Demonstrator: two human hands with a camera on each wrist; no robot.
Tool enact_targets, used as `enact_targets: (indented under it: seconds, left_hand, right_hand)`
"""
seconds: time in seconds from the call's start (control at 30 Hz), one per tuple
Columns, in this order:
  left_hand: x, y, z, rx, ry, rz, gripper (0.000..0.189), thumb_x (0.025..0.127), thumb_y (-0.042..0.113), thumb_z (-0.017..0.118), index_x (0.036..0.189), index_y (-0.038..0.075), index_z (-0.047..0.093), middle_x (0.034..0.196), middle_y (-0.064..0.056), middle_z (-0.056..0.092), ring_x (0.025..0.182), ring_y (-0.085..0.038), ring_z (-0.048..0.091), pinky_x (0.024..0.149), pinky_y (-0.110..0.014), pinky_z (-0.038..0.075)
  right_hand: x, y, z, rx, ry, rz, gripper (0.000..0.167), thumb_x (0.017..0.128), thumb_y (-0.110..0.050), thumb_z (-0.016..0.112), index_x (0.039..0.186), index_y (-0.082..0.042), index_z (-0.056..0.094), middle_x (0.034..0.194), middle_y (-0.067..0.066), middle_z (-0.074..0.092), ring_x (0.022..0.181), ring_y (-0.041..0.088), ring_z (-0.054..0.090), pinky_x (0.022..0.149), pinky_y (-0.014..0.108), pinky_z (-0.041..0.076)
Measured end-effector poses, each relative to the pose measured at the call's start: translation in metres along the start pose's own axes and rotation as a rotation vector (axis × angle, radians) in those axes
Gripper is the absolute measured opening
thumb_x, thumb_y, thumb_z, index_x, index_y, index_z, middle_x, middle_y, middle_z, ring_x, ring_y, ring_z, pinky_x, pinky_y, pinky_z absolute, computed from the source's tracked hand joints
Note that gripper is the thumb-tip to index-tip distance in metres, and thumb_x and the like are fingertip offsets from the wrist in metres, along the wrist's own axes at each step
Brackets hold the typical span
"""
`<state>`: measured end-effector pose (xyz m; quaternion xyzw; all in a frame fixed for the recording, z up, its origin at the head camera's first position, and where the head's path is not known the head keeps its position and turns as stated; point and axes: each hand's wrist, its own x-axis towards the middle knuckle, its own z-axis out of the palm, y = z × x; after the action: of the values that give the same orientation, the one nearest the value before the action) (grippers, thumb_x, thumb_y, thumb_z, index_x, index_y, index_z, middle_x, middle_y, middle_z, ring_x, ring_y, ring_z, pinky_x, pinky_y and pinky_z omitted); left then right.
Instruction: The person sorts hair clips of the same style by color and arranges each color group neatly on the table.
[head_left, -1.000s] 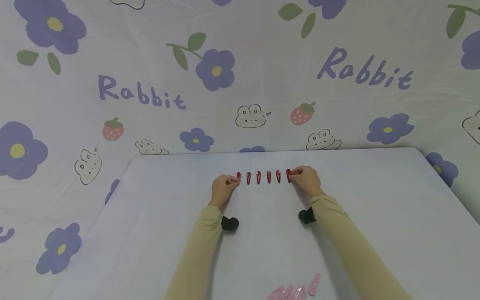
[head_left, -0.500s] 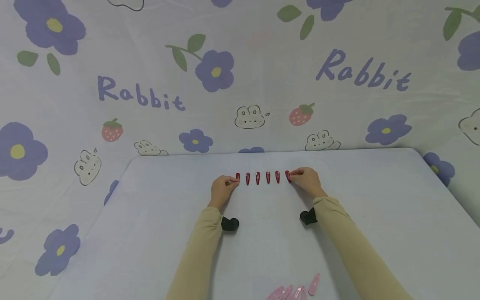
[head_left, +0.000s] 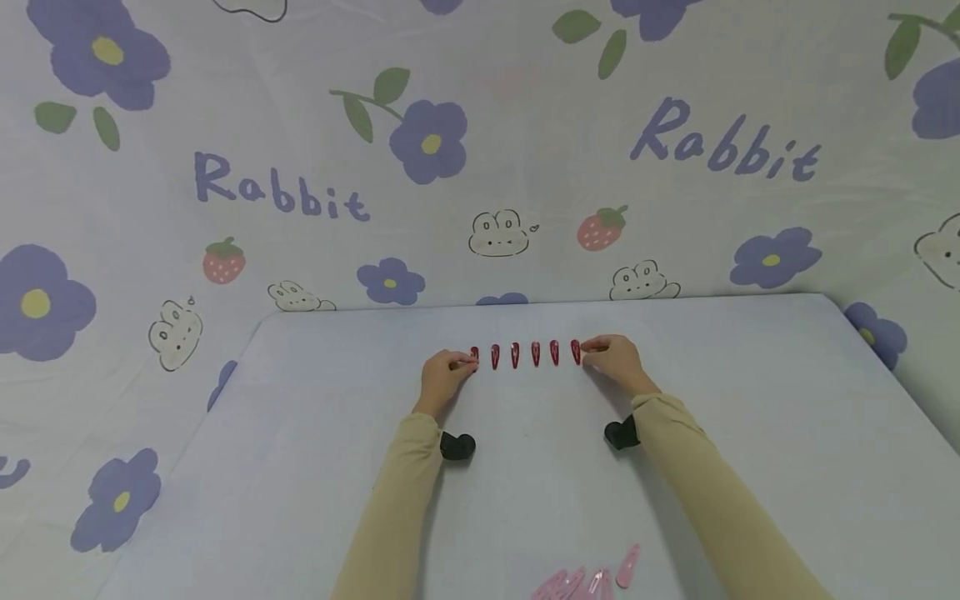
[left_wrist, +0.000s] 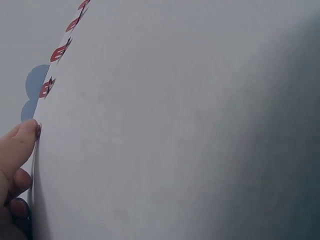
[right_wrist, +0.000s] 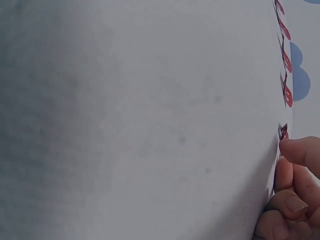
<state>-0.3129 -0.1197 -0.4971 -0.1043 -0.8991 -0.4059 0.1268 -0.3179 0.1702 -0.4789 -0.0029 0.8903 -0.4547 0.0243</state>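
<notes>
Several red snap hair clips (head_left: 515, 355) stand in a spaced row near the table's far edge, each pointing lengthwise away from me. At the row's left end, my left hand (head_left: 444, 379) pinches the outermost clip (head_left: 475, 354) between thumb and fingers, covering part of it. The right hand (head_left: 617, 360) pinches the clip at the right end (head_left: 575, 352) by its right side. In the left wrist view, the thumb (left_wrist: 20, 142) hides most of its clip. The right wrist view has the thumb (right_wrist: 300, 150) against the lower part of a red clip (right_wrist: 283, 132).
Several pink hair clips (head_left: 558, 586) lie in a cluster at the near edge of view, one pink clip (head_left: 628, 567) slightly apart. The white table (head_left: 300, 433) backs onto a flower-print cloth (head_left: 510, 167). Black wrist cameras (head_left: 458, 447) sit under both sleeves.
The right-end clip, tilted half a second ago, now stands straighter under my right hand. The right forearm has shifted slightly right; the left hand keeps its hold almost unmoved.
</notes>
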Motion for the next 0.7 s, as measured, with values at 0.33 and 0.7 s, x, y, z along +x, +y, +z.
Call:
enact_targets:
  seconds: [0.33,0.7]
  left_hand:
    - [0.009,-0.034,0.016,-0.123,0.036,0.036,0.015,0.080,0.029,0.068,0.088,0.017,0.072,0.074,0.000,0.056,0.067,-0.015,0.048,0.062,-0.027,0.038]
    - [-0.008,-0.006,-0.009,-0.249,0.004,-0.120,0.021,0.080,0.012,0.067,0.099,0.002,0.067,0.067,-0.001,0.050,0.059,-0.013,0.041,0.057,-0.026,0.034]
  right_hand:
    - [-0.014,-0.001,-0.010,0.045,-0.065,0.077,0.026,0.084,-0.010,0.055,0.105,0.003,0.062,0.110,0.018,0.057,0.090,0.024,0.050,0.071,0.029,0.039]
    - [-0.034,0.008,-0.013,0.125,-0.123,0.125,0.031,0.085,-0.017,0.057,0.110,0.001,0.061,0.117,0.017,0.053,0.100,0.026,0.047,0.080,0.036,0.038]
